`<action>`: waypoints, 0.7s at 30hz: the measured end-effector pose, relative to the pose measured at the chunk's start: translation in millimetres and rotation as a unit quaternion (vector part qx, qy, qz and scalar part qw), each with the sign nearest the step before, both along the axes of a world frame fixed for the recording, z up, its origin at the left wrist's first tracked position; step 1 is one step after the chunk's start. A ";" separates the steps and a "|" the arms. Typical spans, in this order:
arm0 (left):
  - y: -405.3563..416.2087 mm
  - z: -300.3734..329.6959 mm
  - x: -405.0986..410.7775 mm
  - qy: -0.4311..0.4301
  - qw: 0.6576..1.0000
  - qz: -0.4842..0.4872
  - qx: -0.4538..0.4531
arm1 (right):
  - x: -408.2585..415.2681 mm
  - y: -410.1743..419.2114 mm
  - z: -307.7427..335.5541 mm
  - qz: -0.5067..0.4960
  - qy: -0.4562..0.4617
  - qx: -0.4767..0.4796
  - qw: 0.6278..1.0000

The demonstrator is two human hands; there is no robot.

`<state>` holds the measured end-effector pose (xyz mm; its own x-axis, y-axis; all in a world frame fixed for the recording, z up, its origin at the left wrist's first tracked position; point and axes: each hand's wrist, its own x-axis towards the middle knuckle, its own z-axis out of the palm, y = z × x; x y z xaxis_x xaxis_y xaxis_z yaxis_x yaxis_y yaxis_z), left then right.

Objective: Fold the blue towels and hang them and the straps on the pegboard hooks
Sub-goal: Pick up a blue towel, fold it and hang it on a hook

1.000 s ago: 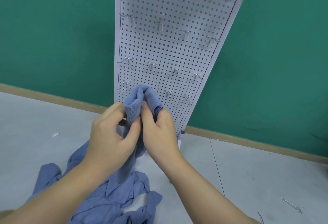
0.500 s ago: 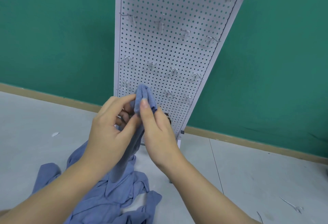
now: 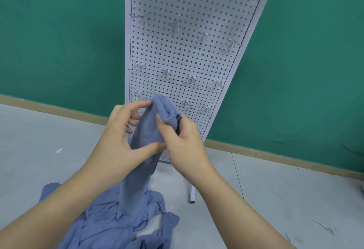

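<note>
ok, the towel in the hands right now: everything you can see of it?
The towel is soft blue terry-looking cloth, gathered lengthwise into a thick roll with its top end folded over into a rounded bend. It is held up in front of the pegboard's lowest hooks. The right hand pinches the folded top; the left hand grips its middle. Its lower end trails into the towel pile.

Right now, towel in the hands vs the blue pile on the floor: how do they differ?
The held towel is raised in front of the pegboard; the floor pile lies flat on the grey floor. The held towel is drawn into a narrow column with a folded top; the floor pile is spread and crumpled. The left hand and right hand both grip the held towel; nothing touches the floor pile. Both are the same blue cloth.
</note>
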<state>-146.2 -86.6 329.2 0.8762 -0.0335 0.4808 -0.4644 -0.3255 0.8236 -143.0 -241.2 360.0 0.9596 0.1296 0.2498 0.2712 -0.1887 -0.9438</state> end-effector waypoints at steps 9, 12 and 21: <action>-9.7 -4.9 2.1 0.167 0.965 -0.139 -0.149 | 0.3 -4.5 16.4 0.013 0.000 0.104 0.994; -17.2 -8.3 1.0 0.192 0.965 -0.117 -0.135 | -1.2 -5.0 17.2 0.008 -0.024 0.084 0.996; -22.3 -9.3 2.5 0.214 0.969 -0.067 -0.107 | -0.6 -19.4 18.9 0.032 0.054 -0.012 0.998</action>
<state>-143.7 -108.9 319.9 0.9914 -0.1006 0.0837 -0.0926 -0.0873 0.9919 -143.6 -260.6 378.9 0.9701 0.1970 0.1420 0.1810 -0.1969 -0.9636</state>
